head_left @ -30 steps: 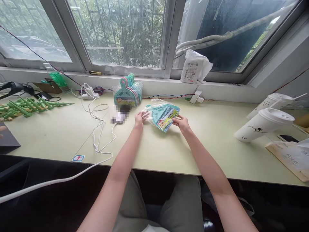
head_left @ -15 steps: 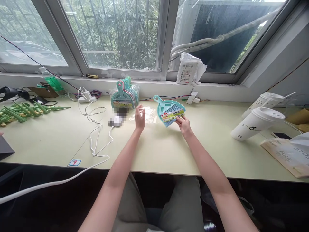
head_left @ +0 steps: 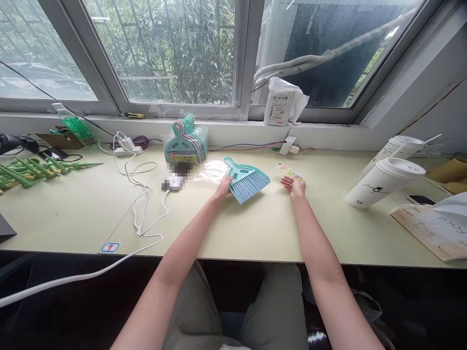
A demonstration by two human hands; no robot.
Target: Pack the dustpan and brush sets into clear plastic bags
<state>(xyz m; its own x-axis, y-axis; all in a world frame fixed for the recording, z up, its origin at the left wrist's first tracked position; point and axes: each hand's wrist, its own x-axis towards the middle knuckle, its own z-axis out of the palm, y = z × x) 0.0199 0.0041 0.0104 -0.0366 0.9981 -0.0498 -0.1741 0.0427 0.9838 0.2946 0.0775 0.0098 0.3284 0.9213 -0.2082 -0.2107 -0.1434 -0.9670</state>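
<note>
Left fingers (head_left: pixel 229 179) grip the teal brush-and-dustpan set (head_left: pixel 242 172); whether right fingers (head_left: pixel 286 182) hold the label (head_left: pixel 287 170), I cannot tell

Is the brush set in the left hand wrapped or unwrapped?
Unwrapped: the brush set shows bare bristles in the left hand, and clear plastic lies beside it.

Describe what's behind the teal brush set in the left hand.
Behind and left of the brush set, clear plastic lies; thin wires run farther back. What the brush set and left hand cover cannot be seen.
</note>
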